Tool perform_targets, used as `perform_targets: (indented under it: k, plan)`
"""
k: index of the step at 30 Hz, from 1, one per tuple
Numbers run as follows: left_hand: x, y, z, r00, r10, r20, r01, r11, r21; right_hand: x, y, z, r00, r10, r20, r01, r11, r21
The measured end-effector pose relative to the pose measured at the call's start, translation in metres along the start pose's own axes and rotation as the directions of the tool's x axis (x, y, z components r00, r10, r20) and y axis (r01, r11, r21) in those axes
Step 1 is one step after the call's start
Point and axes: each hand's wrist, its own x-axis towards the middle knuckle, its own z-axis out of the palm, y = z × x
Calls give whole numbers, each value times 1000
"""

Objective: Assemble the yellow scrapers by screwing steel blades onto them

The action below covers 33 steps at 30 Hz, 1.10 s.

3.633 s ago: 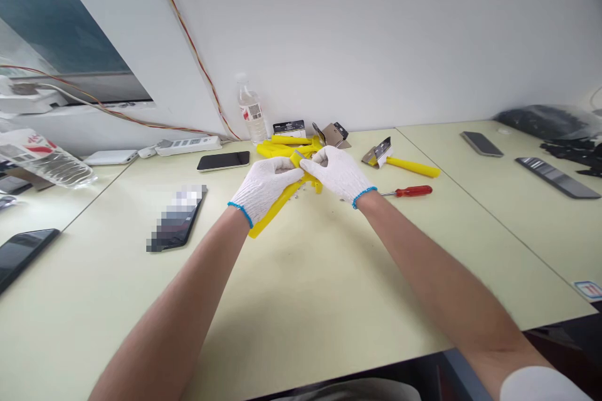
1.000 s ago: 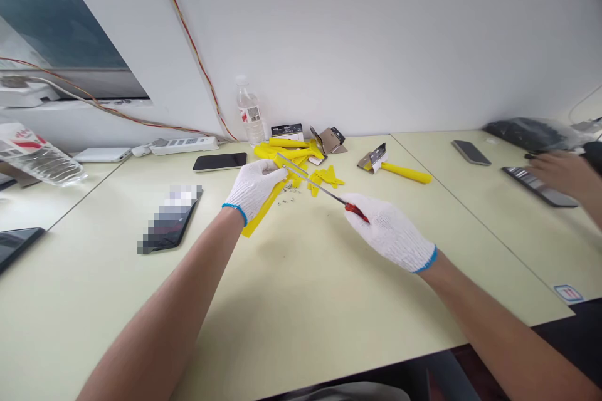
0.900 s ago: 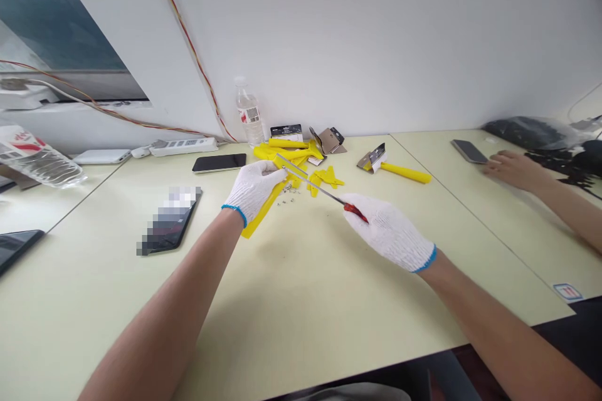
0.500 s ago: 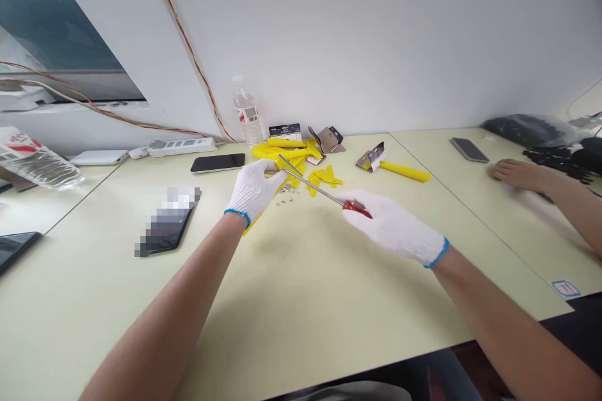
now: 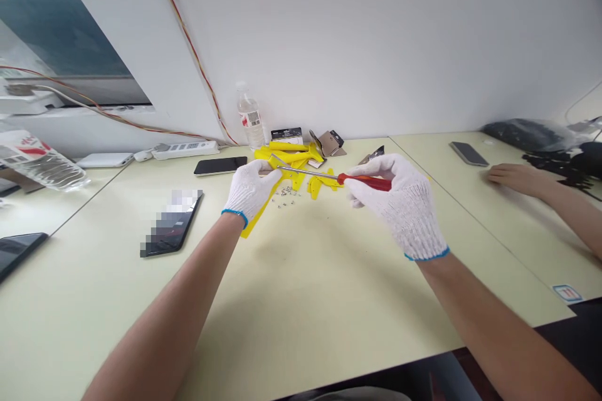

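Observation:
My left hand [image 5: 248,191], in a white knit glove, is closed on a yellow-handled scraper [image 5: 253,223]; the handle's end sticks out below the palm and its metal blade is mostly hidden by the fingers. In my gloved right hand [image 5: 399,200] is a screwdriver [image 5: 371,182] with a red handle, gripped between thumb and fingers. Its long shaft points left, with the tip at the scraper's head beside my left thumb. Small screws [image 5: 285,192] lie scattered just below. Several flat yellow plastic pieces [image 5: 324,182] rest to their right.
Yellow scraper handles [image 5: 286,146], cardboard packaging [image 5: 329,141] and a water bottle [image 5: 251,118] stand by the wall. Phones [image 5: 220,165] lie at left, near a power strip [image 5: 185,149]. On the right, another person's hand [image 5: 515,174] rests near a phone [image 5: 469,153] and black parts.
My right hand has risen and turned, so the screwdriver lies closer to level and its handle shows more. It now covers most of the scraper at right. My left hand keeps its hold.

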Motion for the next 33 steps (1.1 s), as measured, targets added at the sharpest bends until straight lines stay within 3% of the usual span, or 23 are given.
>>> perform_targets:
  k: [4,7,9,11,13,16,20,22,25,29,33]
  plan:
    - [-1,-2,-5,996,-85,19,87,991,-104,-8,-15,11,988,6,157,-7,1000,6]
    - [0,-7,-7,989,-135,69,146,970,-193,-29,-67,6,998,11,65,-19,993,116]
    - [1,-10,-7,984,-144,105,166,954,-248,-43,-107,-3,993,-95,69,85,986,141]
    - [1,-12,-7,980,-138,145,175,942,-286,-52,-130,-10,975,-224,-5,222,963,152]
    - [1,-13,-6,976,-130,173,175,943,-281,-49,-125,-10,973,-231,11,227,961,157]
    - [-1,-12,-5,970,-132,202,177,958,-224,-32,-79,2,984,-67,164,48,992,119]
    - [-4,-11,0,952,-105,287,163,969,-186,-15,-26,17,996,-30,84,24,997,73]
    - [-5,-11,2,943,-98,317,161,970,-180,-14,-24,18,996,-50,79,46,998,52]
    - [-8,-9,4,930,-114,348,185,966,-178,-17,-38,17,1000,-12,26,8,992,129]
    - [-12,-2,0,919,-123,375,199,965,-171,-19,-52,17,999,20,-43,-16,996,92]
    - [-13,2,-4,908,-105,407,183,970,-159,-16,-40,20,999,32,-10,-31,997,71]
